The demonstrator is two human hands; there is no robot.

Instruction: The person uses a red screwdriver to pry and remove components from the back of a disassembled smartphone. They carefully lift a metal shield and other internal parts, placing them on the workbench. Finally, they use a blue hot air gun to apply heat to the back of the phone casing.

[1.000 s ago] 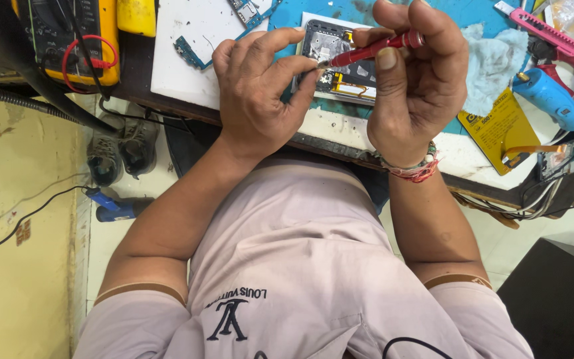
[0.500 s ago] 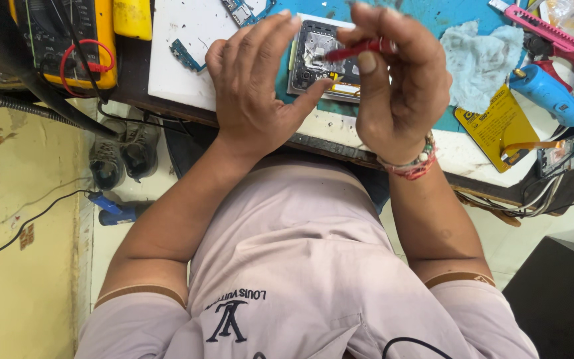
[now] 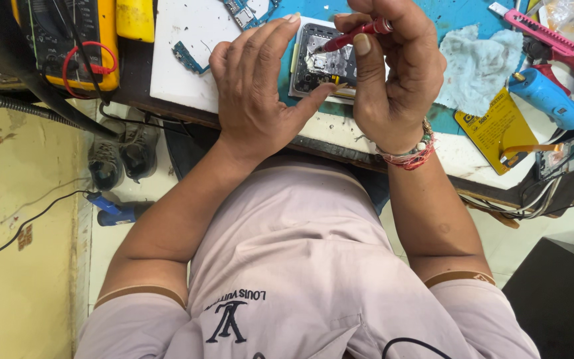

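Note:
An opened phone [image 3: 323, 63] with its back off lies on the teal mat [image 3: 463, 13] at the bench's edge, its circuit board exposed. My left hand [image 3: 257, 100] rests flat beside it, thumb pressed on the phone's lower edge and fingers along its left side. My right hand [image 3: 396, 73] pinches a thin red-handled screwdriver [image 3: 353, 36], and the tip points down-left onto the board near the phone's top. A red thread band circles my right wrist.
A yellow multimeter [image 3: 68, 40] with red leads sits at the left. A white sheet [image 3: 187, 53] carries small circuit parts. A crumpled cloth [image 3: 479, 63], a pink utility knife [image 3: 533, 30], a blue tool [image 3: 549, 100] and a yellow pouch [image 3: 496, 129] lie to the right. Shoes [image 3: 117, 156] are on the floor.
The screwdriver tip has shifted left across the phone's board as my right hand moved slightly left. My left hand stays braced on the phone.

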